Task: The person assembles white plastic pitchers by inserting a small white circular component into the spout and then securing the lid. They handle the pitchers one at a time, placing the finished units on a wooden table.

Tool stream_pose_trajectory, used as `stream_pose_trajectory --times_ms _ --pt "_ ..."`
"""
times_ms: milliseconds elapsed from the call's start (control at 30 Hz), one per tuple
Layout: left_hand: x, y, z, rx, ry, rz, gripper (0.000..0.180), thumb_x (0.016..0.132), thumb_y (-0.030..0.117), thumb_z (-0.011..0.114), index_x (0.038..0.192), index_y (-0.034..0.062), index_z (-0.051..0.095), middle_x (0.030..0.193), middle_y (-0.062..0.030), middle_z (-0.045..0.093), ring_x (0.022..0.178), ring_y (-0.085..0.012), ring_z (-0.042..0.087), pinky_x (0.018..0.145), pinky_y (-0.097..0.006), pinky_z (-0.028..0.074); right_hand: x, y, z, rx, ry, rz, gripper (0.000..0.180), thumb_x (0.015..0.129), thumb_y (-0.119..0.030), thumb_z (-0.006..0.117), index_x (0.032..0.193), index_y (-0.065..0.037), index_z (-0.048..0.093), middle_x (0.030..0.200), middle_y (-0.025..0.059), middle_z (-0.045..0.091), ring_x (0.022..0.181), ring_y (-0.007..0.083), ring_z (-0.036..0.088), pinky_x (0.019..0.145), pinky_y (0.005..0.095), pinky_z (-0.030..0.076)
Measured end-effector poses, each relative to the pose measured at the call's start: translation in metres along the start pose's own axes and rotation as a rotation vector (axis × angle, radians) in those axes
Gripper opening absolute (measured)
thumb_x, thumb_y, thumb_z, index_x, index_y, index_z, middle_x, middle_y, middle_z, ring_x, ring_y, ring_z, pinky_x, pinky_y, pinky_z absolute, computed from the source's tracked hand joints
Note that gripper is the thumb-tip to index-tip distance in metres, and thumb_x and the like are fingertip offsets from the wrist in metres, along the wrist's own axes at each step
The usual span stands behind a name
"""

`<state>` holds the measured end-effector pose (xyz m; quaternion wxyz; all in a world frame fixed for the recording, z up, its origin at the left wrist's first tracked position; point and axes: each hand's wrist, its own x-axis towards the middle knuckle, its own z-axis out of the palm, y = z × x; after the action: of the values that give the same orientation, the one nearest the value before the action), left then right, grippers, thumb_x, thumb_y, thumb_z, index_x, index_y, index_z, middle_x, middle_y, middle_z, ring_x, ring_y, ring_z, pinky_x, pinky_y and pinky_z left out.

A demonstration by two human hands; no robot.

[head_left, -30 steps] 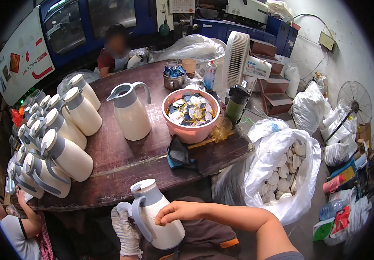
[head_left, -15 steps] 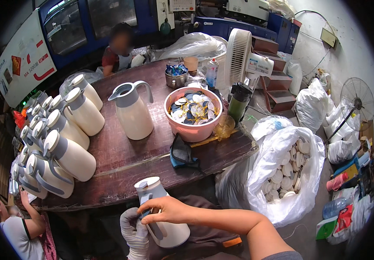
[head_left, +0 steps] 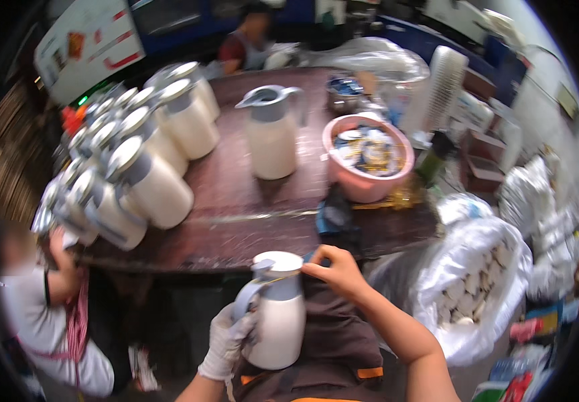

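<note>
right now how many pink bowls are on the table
1. The pink bowl sits on the right part of the dark table, just right of the lone open jug, filled with small round pieces. None other shows.

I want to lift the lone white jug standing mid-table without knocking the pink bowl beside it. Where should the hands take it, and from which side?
Best grip is probably the jug's loop handle, which juts from its grey collar toward the pink bowl. Come in from above and the near table edge, since the jug stands upright, with the bowl close on that side and a row of white jugs on the other.
</note>
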<state>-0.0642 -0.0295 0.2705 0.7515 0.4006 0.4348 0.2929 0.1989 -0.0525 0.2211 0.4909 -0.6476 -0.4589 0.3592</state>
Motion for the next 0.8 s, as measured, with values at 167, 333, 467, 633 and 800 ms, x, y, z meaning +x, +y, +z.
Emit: stream_pose_trajectory --times_ms 167,333,467,633,800 --pt "0.034 0.016 -0.011 0.320 -0.030 0.130 0.052 0.085 0.019 0.069 0.129 0.0002 0.048 0.088 -0.0026 0.060 0.065 -0.0067 0.055 0.059 -0.023 0.048 -0.034 0.004 0.044 0.153 -0.243 0.107 0.027 0.077 -0.026 0.078 0.077 -0.004 0.062 0.077 0.0044 0.063 0.080 0.0128 0.056 0.075 0.0282 0.044" --pt "0.047 0.026 -0.018 0.170 -0.009 0.122 0.049 0.085 0.012 0.070 0.128 -0.0033 0.051 0.107 -0.0080 0.063 0.094 -0.0116 0.058 0.085 -0.023 0.048 -0.029 0.000 0.044 -0.030 -0.201 -0.002 0.026 0.078 -0.025 0.076 0.074 -0.004 0.061 0.075 0.0058 0.060 0.081 0.0193 0.055 0.077 0.0318 0.044" --pt "0.044 0.013 -0.034 0.292 0.060 0.195 0.041 0.081 0.008 0.075 0.117 -0.0014 0.057 0.106 -0.0085 0.066 0.094 -0.0130 0.062 0.086 -0.027 0.052 -0.029 0.009 0.009 -0.051 -0.038 0.062 0.023 0.076 -0.018 0.077 0.071 -0.004 0.060 0.072 0.0054 0.059 0.073 0.0160 0.055 0.067 0.0301 0.044" --pt "0.035 0.015 -0.040 0.078 0.037 0.218 0.040 0.082 0.006 0.074 0.117 -0.0018 0.058 0.107 -0.0095 0.066 0.099 -0.0145 0.062 0.089 -0.028 0.051 -0.051 -0.001 0.042 -0.156 -0.252 -0.011 0.025 0.074 -0.018 0.080 0.071 -0.003 0.060 0.077 0.0063 0.060 0.076 0.0151 0.055 0.070 0.0291 0.042" --pt "0.018 0.033 -0.050 0.500 0.059 0.229 0.037 0.082 0.011 0.071 0.115 -0.0002 0.059 0.104 -0.0077 0.065 0.099 -0.0159 0.061 0.089 -0.030 0.050 -0.068 -0.008 0.057 -0.133 -0.368 -0.050 0.025 0.074 -0.018 0.079 0.070 -0.003 0.059 0.073 0.0064 0.058 0.076 0.0198 0.054 0.070 0.0311 0.043"
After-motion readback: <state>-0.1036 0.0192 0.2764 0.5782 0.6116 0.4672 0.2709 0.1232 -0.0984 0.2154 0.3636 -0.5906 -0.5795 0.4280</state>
